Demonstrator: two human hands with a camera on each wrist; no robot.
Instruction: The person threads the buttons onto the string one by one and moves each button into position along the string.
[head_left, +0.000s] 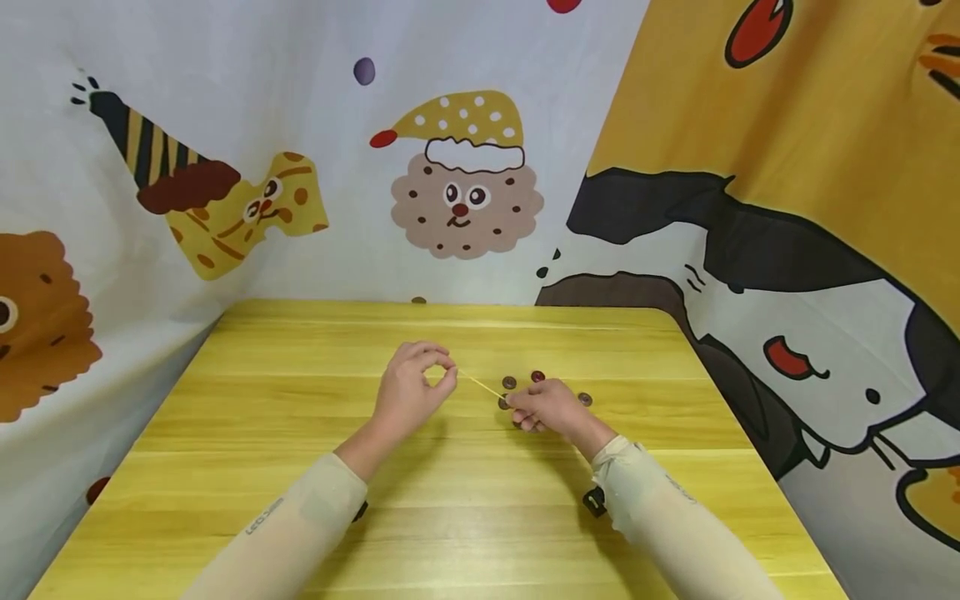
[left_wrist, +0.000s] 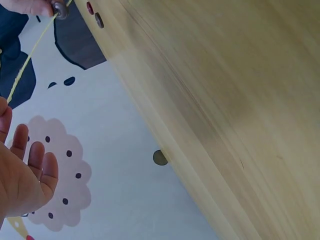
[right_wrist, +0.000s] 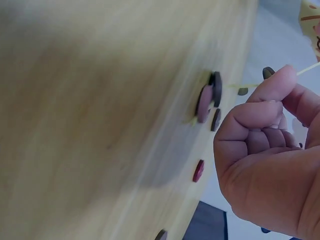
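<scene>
Firstly, far left: one white printed cloth point(head_left: 285, 50), spanning the back, with an orange-brown biscuit figure at the left edge and a striped party hat at upper left.

Lower left: one cream sleeve point(head_left: 281, 533), lettered.

Left of centre: one left hand point(head_left: 411, 387), raised, thumb and forefinger brought together on the end of the yellow string; remaining fingers loosely bent.

Centre: one yellow string point(head_left: 480, 384), thin, drawn straight and slanting down rightward between the two hands.

Centre also, beneath everything: one wood-grain table point(head_left: 465, 542), yellowish.

Just right of centre: one dark button point(head_left: 503, 402), at the right fingertips; whether the string passes through it cannot be told.

Beside it: one right hand point(head_left: 551, 407), thumb and forefinger pinched on the string, other fingers curled under. The right wrist view shows two overlapping buttons point(right_wrist: 203, 103) near this hand, with bits of yellow at their edges.

Around the right hand, on the table: one brown button point(head_left: 509, 382), one red button point(head_left: 537, 376) and, furthest right, another brown button point(head_left: 585, 399).

Lower right: a second cream sleeve point(head_left: 675, 517).
</scene>
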